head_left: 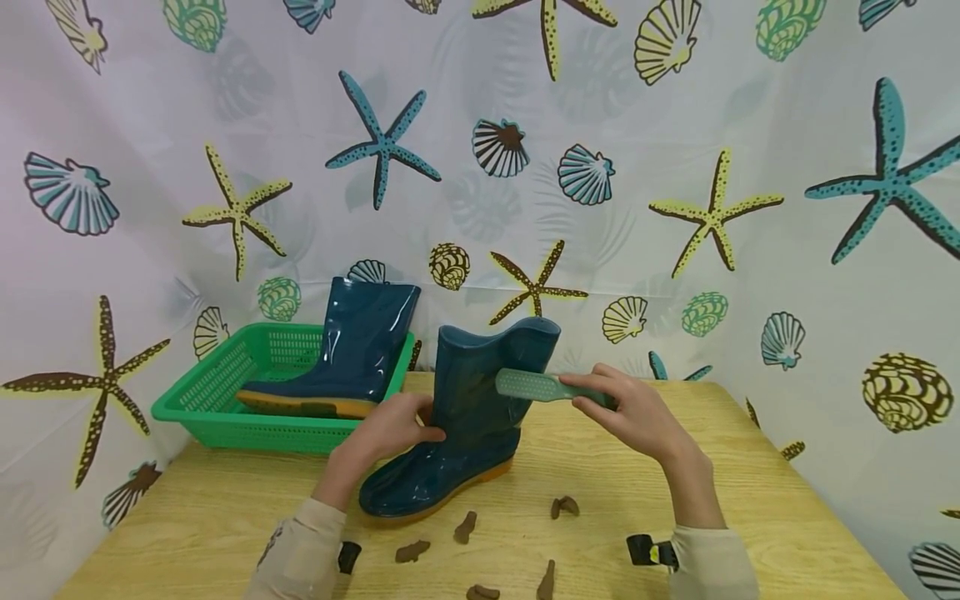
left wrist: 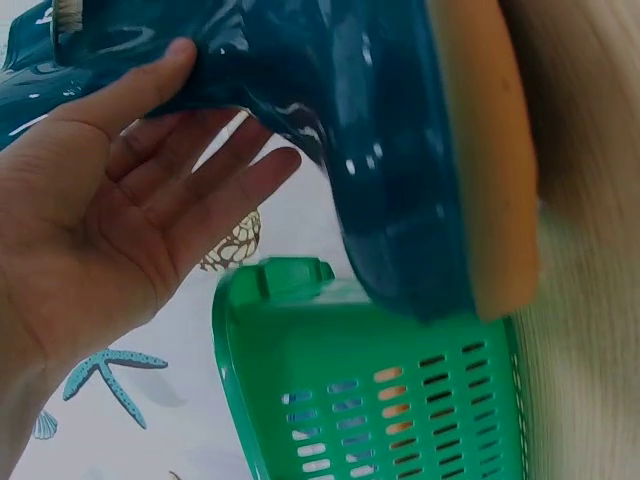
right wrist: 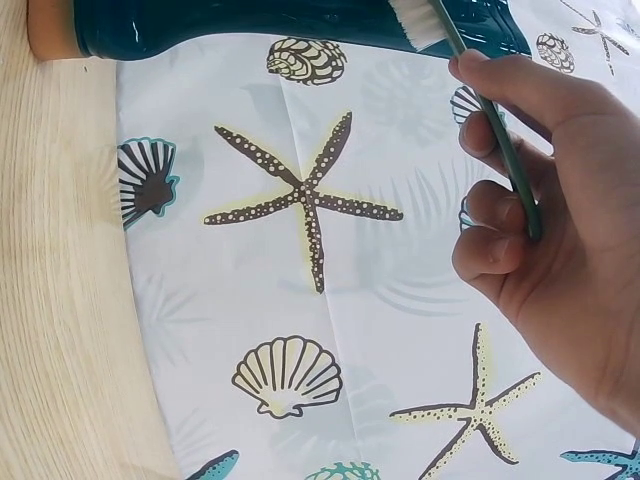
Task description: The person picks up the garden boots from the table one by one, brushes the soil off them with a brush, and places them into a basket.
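Note:
A dark blue rubber boot (head_left: 472, 408) with an orange sole stands upright on the table, its toe pointing left and toward me. My left hand (head_left: 397, 427) holds it around the front of the ankle; in the left wrist view the thumb (left wrist: 150, 85) presses on the shaft and the fingers reach behind. In my right hand (head_left: 633, 408) is the handle of a green scrub brush (head_left: 528, 385). Its white bristles (right wrist: 418, 22) face the boot's shaft, right at the surface in the right wrist view.
A second blue rubber boot (head_left: 367, 342) sits in a green plastic basket (head_left: 247, 435) at the back left. Several brown clumps (head_left: 465, 527) lie on the wooden table (head_left: 637, 492) in front of the held boot. A shell-patterned curtain (head_left: 450, 100) hangs behind and at both sides.

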{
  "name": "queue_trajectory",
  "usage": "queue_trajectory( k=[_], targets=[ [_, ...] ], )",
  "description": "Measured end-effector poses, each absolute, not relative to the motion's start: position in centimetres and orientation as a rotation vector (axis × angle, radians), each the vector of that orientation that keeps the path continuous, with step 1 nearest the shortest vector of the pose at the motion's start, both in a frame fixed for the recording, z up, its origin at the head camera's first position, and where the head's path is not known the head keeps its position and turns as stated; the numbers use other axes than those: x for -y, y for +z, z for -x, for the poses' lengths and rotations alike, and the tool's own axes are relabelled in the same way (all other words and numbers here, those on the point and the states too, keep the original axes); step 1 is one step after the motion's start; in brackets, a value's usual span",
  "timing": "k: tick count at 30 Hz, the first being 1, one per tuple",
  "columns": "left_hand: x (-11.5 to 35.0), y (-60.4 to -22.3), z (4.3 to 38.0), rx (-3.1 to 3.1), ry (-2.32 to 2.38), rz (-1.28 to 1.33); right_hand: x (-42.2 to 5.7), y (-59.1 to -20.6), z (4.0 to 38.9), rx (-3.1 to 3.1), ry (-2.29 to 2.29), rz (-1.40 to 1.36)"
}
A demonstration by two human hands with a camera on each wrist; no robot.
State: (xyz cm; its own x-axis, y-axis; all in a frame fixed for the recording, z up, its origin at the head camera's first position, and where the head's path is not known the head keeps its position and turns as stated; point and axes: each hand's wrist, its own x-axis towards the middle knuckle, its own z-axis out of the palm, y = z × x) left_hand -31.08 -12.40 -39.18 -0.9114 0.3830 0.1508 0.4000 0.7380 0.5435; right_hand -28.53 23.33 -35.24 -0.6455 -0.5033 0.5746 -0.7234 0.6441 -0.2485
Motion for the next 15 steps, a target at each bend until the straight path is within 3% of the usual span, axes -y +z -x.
queue_trajectory(
  k=[15],
  targets=[
    [10.8, -39.7, 30.9, 2.719, -1.150, 0.536, -23.9, -35.2, 28.6, 2.390, 0.659, -0.959]
  ],
)
